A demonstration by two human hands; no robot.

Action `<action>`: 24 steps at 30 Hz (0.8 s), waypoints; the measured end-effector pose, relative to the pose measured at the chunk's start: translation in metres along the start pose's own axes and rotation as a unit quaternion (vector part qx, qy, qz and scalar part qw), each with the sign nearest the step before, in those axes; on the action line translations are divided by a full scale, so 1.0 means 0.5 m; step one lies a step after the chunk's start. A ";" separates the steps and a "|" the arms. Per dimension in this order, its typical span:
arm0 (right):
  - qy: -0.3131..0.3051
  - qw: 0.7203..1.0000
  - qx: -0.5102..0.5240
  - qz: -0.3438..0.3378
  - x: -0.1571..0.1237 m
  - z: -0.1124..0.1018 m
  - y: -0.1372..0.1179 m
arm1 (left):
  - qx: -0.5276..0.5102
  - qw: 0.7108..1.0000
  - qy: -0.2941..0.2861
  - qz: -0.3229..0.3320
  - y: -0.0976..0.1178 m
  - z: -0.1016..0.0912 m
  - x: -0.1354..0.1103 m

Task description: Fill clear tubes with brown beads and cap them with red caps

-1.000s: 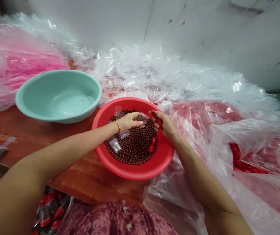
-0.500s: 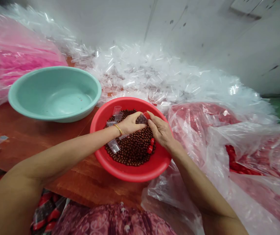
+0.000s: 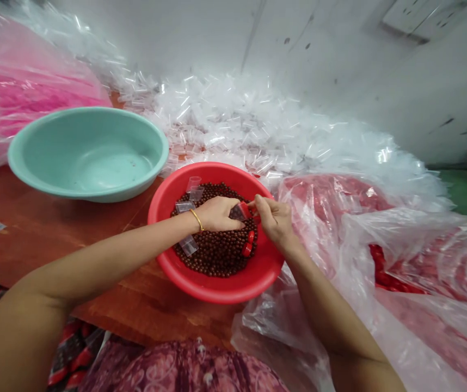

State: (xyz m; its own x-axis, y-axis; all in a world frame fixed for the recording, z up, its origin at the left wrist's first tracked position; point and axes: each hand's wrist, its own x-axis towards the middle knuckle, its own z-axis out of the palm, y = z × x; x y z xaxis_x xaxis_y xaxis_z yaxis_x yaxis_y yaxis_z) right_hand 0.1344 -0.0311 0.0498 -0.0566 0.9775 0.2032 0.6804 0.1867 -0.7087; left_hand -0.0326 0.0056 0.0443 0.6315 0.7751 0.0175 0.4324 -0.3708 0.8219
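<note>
While the left hand (image 3: 216,214) grips a red-capped tube (image 3: 238,212), right hand (image 3: 273,219) curls — hold unclear.

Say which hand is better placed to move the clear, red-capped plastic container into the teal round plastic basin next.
Probably the left hand: it holds the container and is nearer the basin. The right hand is at the red cap, farther from the basin.

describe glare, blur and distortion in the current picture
Head view: bright glints scatter across the clear plastic pile; head view: the pink bag looks soft, the brown beads crisper; head view: wide-angle stretching seems stronger toward the edges.
</note>
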 end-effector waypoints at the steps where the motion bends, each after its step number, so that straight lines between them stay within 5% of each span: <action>1: 0.020 0.999 0.029 0.019 0.006 0.003 -0.003 | 0.024 1.000 -0.004 0.010 0.003 -0.001 -0.002; 4: 0.028 0.985 0.145 0.087 0.023 0.022 -0.023 | 0.078 0.996 -0.027 0.019 0.015 0.002 -0.006; 7: -0.044 0.963 0.224 0.141 0.034 0.043 -0.039 | 0.119 0.991 -0.054 0.023 0.032 0.009 -0.013; 15: -0.138 0.949 0.226 0.174 0.017 0.072 -0.030 | 0.238 0.967 -0.082 0.031 0.041 0.021 -0.036; 20: -0.153 0.967 0.175 0.108 0.037 0.037 -0.075 | 0.164 0.985 -0.030 0.046 0.060 -0.001 -0.032; 24: -0.175 0.983 0.051 -0.002 0.054 -0.010 -0.060 | 0.143 0.988 0.062 0.000 0.076 -0.079 -0.130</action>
State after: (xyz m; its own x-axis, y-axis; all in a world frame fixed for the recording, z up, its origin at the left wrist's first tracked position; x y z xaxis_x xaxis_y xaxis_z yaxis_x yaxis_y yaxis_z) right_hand 0.1164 -0.0110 0.0799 -0.3195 0.9472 -0.0266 0.6046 0.1821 -0.7755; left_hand -0.0826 -0.0390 0.0967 0.5559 0.8250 0.1020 0.6079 -0.4871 0.6270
